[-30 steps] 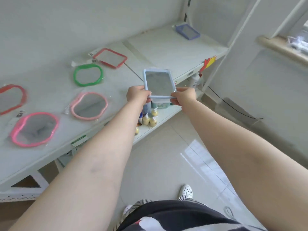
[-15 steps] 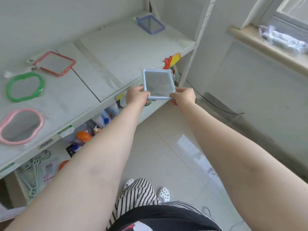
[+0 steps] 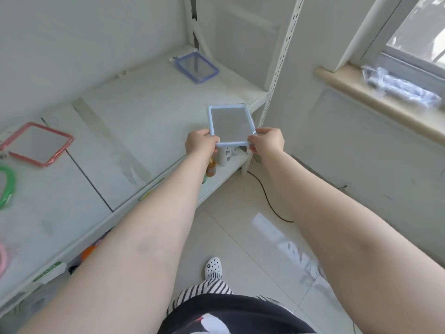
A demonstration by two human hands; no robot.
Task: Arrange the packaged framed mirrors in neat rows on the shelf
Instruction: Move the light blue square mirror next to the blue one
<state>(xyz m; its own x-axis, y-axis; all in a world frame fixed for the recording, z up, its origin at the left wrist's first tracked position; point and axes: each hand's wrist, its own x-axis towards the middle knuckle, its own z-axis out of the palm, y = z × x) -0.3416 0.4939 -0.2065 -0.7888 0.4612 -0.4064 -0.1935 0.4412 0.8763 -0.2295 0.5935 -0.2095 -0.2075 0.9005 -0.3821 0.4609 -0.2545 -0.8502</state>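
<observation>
Over the last second we carry the light-blue mirror (image 3: 228, 124), its near edge pinched by left hand (image 3: 201, 142) and right hand (image 3: 266, 141), rightward over the shelf (image 3: 134, 112) front corner, toward the dark-blue mirror (image 3: 197, 66); placement likely next.

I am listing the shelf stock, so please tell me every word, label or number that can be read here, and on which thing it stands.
Nothing can be read with certainty.
White bottle on the lower shelf: dark lettering, too blurred to read.
Yellow tag on the shelf edge: too small to read.
Green and white tag on the shelf edge: blurred.
Light blue framed mirror held by both hands: no text visible.
</observation>
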